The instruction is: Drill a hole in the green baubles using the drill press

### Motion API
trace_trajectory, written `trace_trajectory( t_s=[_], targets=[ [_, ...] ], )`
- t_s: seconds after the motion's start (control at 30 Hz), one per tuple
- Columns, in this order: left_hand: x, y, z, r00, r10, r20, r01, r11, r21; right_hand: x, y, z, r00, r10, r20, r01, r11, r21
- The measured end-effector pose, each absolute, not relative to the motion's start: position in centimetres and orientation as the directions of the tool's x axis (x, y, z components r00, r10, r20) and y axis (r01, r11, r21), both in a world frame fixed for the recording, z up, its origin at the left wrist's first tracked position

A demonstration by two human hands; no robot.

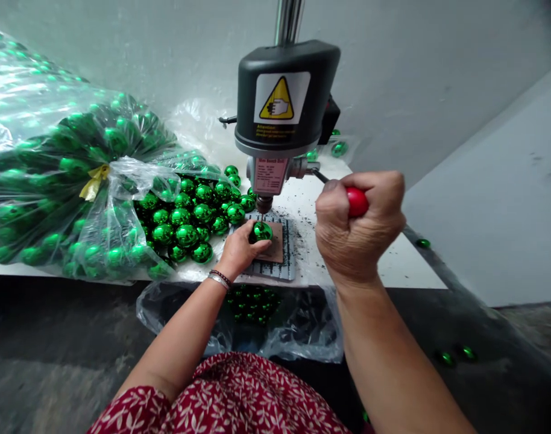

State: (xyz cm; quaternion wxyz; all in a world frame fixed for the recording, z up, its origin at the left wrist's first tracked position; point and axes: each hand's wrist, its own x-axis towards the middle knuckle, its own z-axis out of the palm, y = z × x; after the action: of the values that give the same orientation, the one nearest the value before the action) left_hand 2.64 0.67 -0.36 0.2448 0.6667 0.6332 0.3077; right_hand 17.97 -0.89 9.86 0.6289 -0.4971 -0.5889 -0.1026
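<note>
My left hand (240, 248) grips a shiny green ball (263, 231) between thumb and fingers. The ball rests on a small brown board (278, 241) on the grey base plate (286, 274) of a bench drill (287, 96). Right above the ball is the drill's chuck (263, 204), its thin bit reaching down to the top of the ball; whether it has gone in I cannot tell. My right hand (361, 223) is wrapped round the drill's feed lever, whose red knob (357, 202) shows between the fingers.
Many loose green balls (185, 235) lie left of the drill, beside a big tied clear bag (53, 163) full of them. Dark shavings dot the white table (406, 259). An open plastic bag (302, 325) holding balls hangs below the front edge. Several balls (447, 358) lie on the floor.
</note>
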Motion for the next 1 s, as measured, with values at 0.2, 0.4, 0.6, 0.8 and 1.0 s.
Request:
trace_trajectory(
  t_s=[0.2,0.4,0.6,0.8,1.0],
  targets=[
    [2.7,0.5,-0.4,0.033,0.993,0.117,0.686,-0.107,0.719,17.8,-0.9,8.8,0.288,0.397,0.871,0.717,0.514,-0.471],
    [2.7,0.5,-0.2,0.022,0.993,0.113,0.68,-0.097,0.727,17.7,-0.7,7.8,0.271,0.335,0.903,0.721,0.55,-0.42],
    [2.7,0.5,-0.3,0.021,0.995,0.095,0.664,-0.085,0.743,17.8,-0.9,5.7,0.211,0.285,0.935,0.744,0.573,-0.343],
    [2.6,0.4,-0.1,0.015,0.998,0.056,0.664,-0.052,0.745,17.6,0.1,9.8,0.277,0.303,0.912,0.733,0.548,-0.404],
    [2.6,-0.8,0.2,0.004,0.996,0.091,0.608,-0.075,0.79,17.5,3.6,18.1,0.392,0.661,0.64,0.624,0.321,-0.713]
  ],
)
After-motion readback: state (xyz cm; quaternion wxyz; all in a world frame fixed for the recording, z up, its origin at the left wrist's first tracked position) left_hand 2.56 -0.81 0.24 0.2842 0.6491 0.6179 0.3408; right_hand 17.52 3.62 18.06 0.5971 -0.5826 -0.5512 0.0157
